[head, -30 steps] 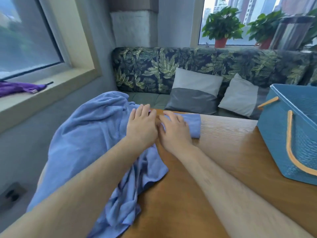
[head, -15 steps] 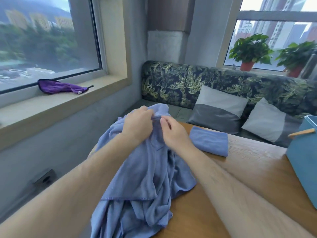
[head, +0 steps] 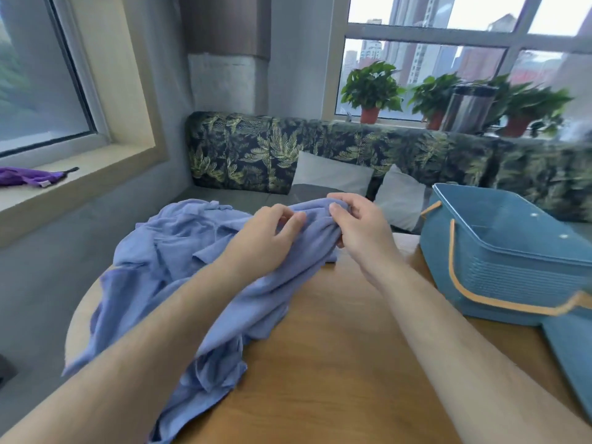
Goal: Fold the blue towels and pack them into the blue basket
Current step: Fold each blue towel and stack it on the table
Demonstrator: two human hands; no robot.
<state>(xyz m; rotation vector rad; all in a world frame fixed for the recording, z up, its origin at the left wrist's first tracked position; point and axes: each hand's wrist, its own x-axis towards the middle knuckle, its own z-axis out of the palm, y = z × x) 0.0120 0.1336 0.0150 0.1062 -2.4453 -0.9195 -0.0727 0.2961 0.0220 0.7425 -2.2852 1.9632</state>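
Nearer the blue basket (head: 512, 277) now, left hand (head: 266, 240) and right hand (head: 360, 233) both grip the blue towel (head: 179, 251) — bunched (unfolded).

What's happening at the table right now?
A person is sorting out a crumpled blue towel that is spread over the left side of the wooden table. The left hand and right hand both hold a bunched part of it, lifted near the far edge. It is not folded yet. The blue basket stands open on the right, and no towel shows inside it.
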